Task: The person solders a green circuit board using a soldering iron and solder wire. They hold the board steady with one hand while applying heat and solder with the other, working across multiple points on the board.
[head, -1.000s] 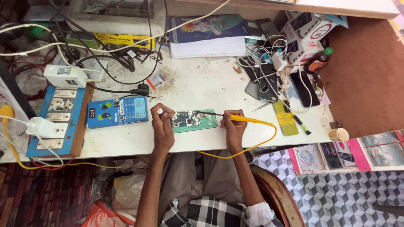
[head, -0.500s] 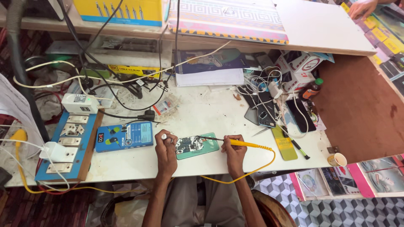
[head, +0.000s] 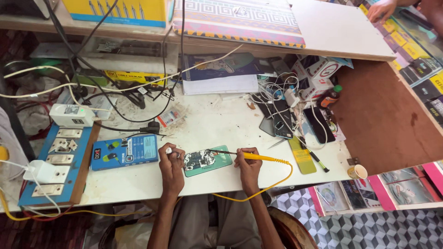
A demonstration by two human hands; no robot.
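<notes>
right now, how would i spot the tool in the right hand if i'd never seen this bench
On the white worktable, find the green board at its front edge. The right hand holds a soldering iron to it: a yellow handle with a yellow cord, unlike the white and black cables nearby.

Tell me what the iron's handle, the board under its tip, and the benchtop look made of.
Iron handle: smooth yellow plastic by its even gloss, held in the right hand. Board: green laminate, likely a circuit board, partly covered by crinkled silvery foil. Benchtop: white, matte, scuffed; probably laminate or painted wood, hard to tell. The left hand steadies the board.
</notes>
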